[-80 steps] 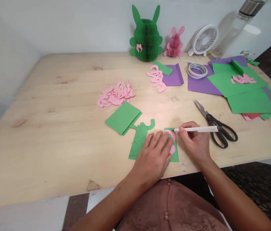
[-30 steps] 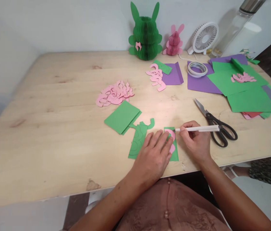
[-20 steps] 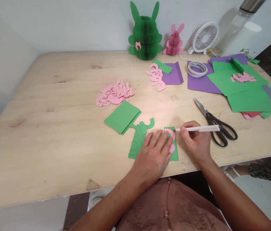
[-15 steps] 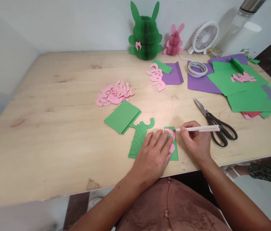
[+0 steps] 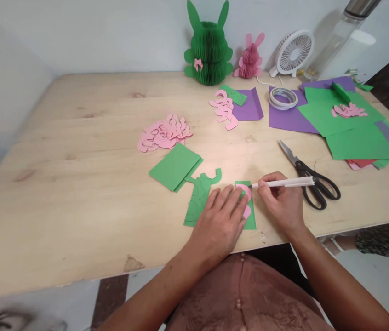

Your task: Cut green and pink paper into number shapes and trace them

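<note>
Soft, fairly bright light w/ glow mid table (image 5: 239, 149) — faint shadow on wall (image 5: 111, 37) nr fan (image 5: 294, 54); wide-angle stretch tilts bottle (image 5: 336, 42) upper R — btm L blurry.

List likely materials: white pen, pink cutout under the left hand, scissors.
White pen: probably smooth plastic; uniform white barrel.
Pink cutout: seems matte paper or card; thin, flat, no shine.
Scissors: blades look like metal, grey with slight sheen; handles likely plastic, uniformly black.
</note>
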The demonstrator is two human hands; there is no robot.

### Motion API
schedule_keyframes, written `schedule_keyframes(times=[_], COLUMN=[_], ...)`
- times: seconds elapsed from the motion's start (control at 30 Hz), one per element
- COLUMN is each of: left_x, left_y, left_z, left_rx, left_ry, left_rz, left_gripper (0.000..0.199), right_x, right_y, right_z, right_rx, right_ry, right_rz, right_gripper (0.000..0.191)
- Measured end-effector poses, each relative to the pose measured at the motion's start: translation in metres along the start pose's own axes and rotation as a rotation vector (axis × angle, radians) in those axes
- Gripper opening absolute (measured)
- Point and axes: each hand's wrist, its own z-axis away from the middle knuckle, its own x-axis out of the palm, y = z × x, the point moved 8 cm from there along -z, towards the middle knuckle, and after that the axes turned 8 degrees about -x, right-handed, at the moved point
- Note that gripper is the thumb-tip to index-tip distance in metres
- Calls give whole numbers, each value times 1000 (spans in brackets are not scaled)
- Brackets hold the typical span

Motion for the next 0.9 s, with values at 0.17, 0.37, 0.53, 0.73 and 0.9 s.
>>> schedule_keyframes(times=[0.17,0.37,0.53,0.73,0.9], left_x=[0,-1,-1,-1,0], left_y=[0,0,0,0,0], left_z=[0,0,-1,0,-1], left_rx=[-4,2,-2,-3,-5], left_ry=[3,5,-1,-10,-16], left_rz=[-3,-14,-12,-11,-11], left_gripper=[39,39,39,39,40], right_x=[0,1,2,3,2], right_y=[-4,-4,1,5,4], right_z=[-2,-1,3,6,8], right_rx=[-8,-12,6,26,1], right_ry=[-39,-70,-68,-52,-22], right_rz=[13,1,-53,-101,-111], right_gripper=[16,16,12,9,9])
